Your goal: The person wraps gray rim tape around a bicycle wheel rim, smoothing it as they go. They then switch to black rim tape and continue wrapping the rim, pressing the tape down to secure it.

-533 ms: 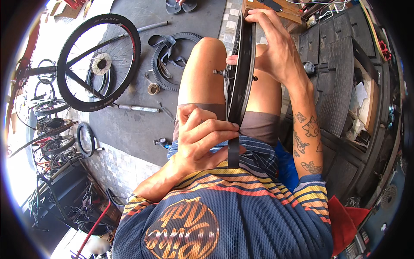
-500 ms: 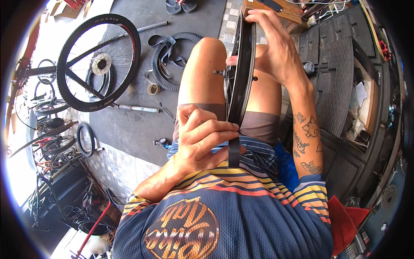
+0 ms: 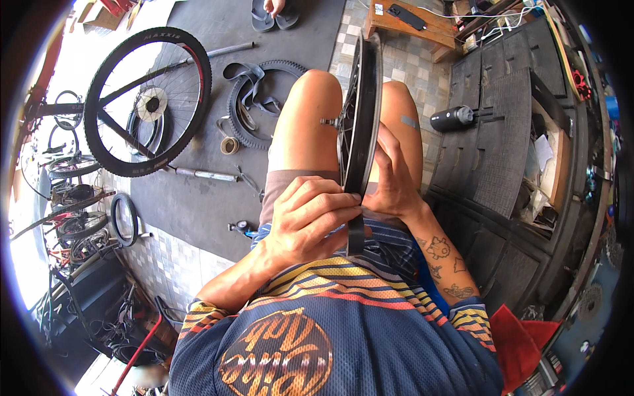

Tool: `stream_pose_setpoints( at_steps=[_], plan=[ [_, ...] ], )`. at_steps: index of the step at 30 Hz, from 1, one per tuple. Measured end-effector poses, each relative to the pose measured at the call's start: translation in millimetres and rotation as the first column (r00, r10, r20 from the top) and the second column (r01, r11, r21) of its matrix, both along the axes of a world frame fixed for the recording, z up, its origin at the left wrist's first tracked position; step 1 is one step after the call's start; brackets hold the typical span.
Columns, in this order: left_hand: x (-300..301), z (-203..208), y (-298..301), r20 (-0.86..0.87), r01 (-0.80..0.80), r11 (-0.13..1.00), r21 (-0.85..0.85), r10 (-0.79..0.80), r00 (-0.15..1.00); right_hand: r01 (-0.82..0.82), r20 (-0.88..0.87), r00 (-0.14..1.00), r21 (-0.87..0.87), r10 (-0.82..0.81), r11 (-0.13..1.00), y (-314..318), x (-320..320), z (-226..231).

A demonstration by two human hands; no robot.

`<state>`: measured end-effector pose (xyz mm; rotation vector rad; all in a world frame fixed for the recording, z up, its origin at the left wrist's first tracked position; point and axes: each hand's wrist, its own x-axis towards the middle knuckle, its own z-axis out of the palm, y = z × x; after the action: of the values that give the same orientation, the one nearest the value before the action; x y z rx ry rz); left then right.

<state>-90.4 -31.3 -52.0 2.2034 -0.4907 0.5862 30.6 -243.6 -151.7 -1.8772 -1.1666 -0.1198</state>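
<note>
A black spoked bicycle wheel (image 3: 360, 125) without a tyre stands upright between my knees, seen nearly edge-on, its hub axle sticking out to the left. A flat black strip (image 3: 356, 239), looking like rim tape, runs off the near end of the rim and hangs down in front of my shirt. My left hand (image 3: 310, 214) is closed there, its fingertips pressing the strip against the rim. On the other side my right hand (image 3: 394, 175) grips the rim close to my lap, fingers curled up along it. The undersides of both grips are hidden.
A tyred wheel (image 3: 92, 122) on a bike frame stands at left. A loose tyre (image 3: 247, 135) and an inner tube (image 3: 244, 71) lie on the dark mat. A wooden stool (image 3: 429, 36) bears a phone; a black bottle (image 3: 451, 119) is by the dark cabinet (image 3: 505, 152).
My right hand has come down from the rim's far top to its near right side. The left hand stays at the strip. A person's hand shows more by the sandals at the top.
</note>
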Motion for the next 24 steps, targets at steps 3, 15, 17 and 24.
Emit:
stream_pose_setpoints(
  at_steps=[3, 15, 17, 24],
  plan=[
    [7, 2, 3, -0.045, -0.001, 0.997, -0.073, -0.003, 0.999, 0.056, 0.046, 0.997, 0.005, -0.056, 0.998, 12, 9, -3],
    [207, 54, 59, -0.436, -0.117, 0.956, -0.268, -0.013, 0.9, 0.135, -0.534, 0.823, -0.149, -0.195, 0.98, 39, 102, 37],
    [211, 49, 57, -0.492, -0.106, 0.976, -0.192, -0.002, 0.871, 0.063, -0.596, 0.797, -0.077, -0.096, 0.995, 33, 101, 37],
    [210, 34, 55, -0.475, -0.092, 0.959, -0.267, -0.047, 0.879, 0.12, -0.285, 0.952, 0.014, -0.111, 0.993, 6, 142, 75]
  ],
)
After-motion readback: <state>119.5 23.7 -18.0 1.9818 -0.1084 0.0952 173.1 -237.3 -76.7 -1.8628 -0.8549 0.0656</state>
